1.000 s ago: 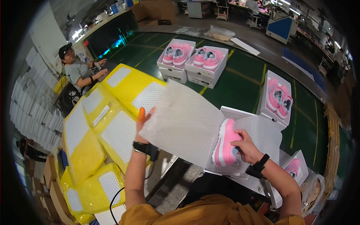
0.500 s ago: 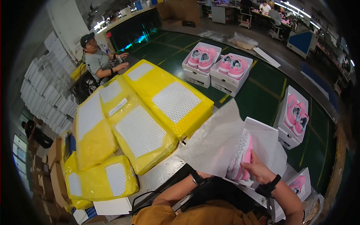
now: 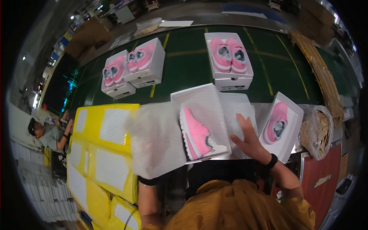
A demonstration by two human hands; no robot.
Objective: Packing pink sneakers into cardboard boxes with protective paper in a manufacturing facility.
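A pink shoe [image 3: 195, 134] with a white sole lies on its side in an open white shoebox [image 3: 194, 92] lined with thin white wrapping paper [image 3: 238, 107]. My right hand [image 3: 248, 138] hovers at the box's right side, beside the paper, its fingers spread and nothing in them. On the left a raised, motion-smeared sheet of the wrapping paper [image 3: 155, 138] hides my left hand; only my left wrist [image 3: 147, 181] shows below it. To the right, another open box [image 3: 295, 111] contains a pink shoe [image 3: 276, 124].
Across the green conveyor belt [image 3: 184, 61] stand a box of pink shoes [image 3: 228, 55] and two more at the left. Yellow-wrapped packages [image 3: 111, 153] lie at my left. A plastic bag of brown paper [image 3: 316, 130] sits at the right. A co-worker [image 3: 51, 134] is at the far left.
The shoe has left my right hand and now lies in the box. My right hand has opened and moved to the right. My view has turned right.
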